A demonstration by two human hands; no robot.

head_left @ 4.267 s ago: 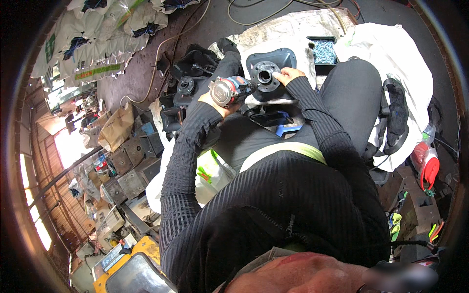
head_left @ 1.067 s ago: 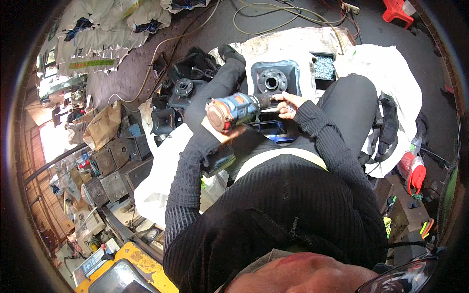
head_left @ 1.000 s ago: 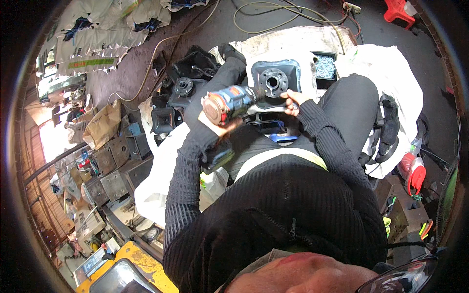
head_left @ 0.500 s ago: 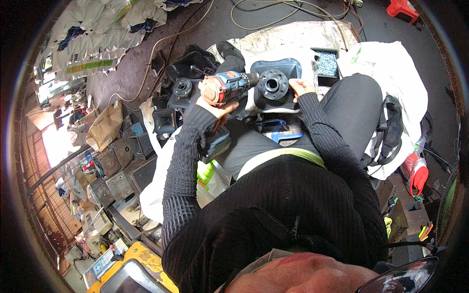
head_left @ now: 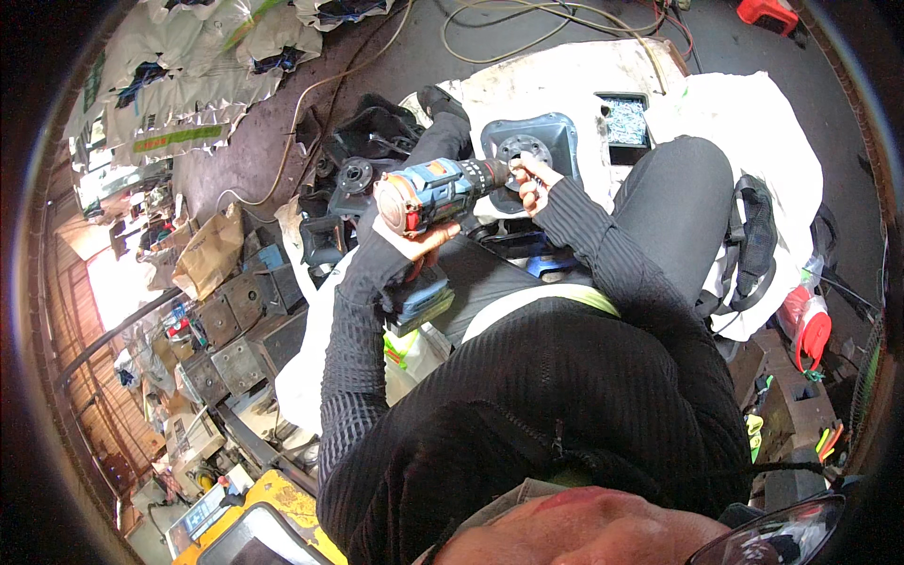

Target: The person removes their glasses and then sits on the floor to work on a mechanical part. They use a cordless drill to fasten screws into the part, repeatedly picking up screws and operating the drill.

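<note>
In my left hand (head_left: 421, 243) is a blue cordless drill (head_left: 438, 193) with red parts, gripped by its handle and pointing right. The drill's front end meets my right hand (head_left: 535, 183), whose fingers are pinched together there. Whatever small piece they hold is hidden. Just behind those fingers sits a dark plastic part (head_left: 557, 135) with a wide square rim. A round black flange (head_left: 521, 148) with holes around it lies on that part, partly covered by the drill and my right hand.
Beyond my right knee stands a dark box (head_left: 628, 146) of small bluish screws. More black moulded parts (head_left: 355, 176) lie left of the drill. White sacks (head_left: 786, 141) cover the right side, and a hose (head_left: 513, 58) coils on the floor.
My right hand has left the right edge of the part and come left and nearer, to the drill's tip. The drill has shifted slightly toward me.
</note>
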